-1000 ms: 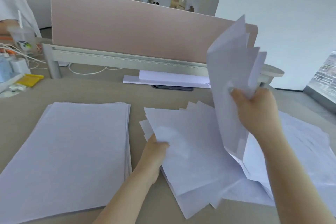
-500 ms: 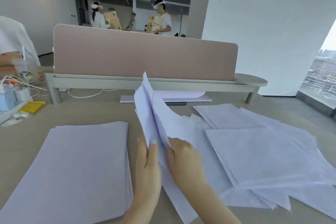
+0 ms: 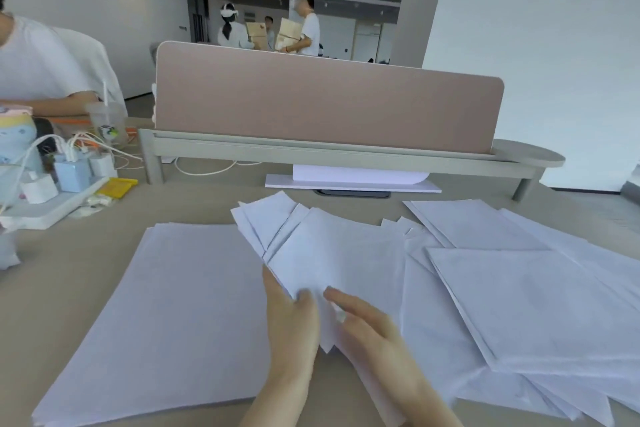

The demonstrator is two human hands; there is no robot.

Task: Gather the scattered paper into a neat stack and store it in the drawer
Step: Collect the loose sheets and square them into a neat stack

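Your left hand (image 3: 292,326) pinches the near-left edge of a fanned bundle of sheets (image 3: 332,253), just right of the neat stack (image 3: 173,315) on the desk (image 3: 52,288). Your right hand (image 3: 374,333) lies open and flat beside the bundle. Loose paper (image 3: 519,295) sprawls right.

- The left hand (image 3: 294,326) was bare, with no glove, ring or watch in view
- The right hand (image 3: 374,329) was likewise bare; its fingernails looked short and unpainted
- Both forearms were uncovered as far as the lower edge of the view, with no sleeve showing
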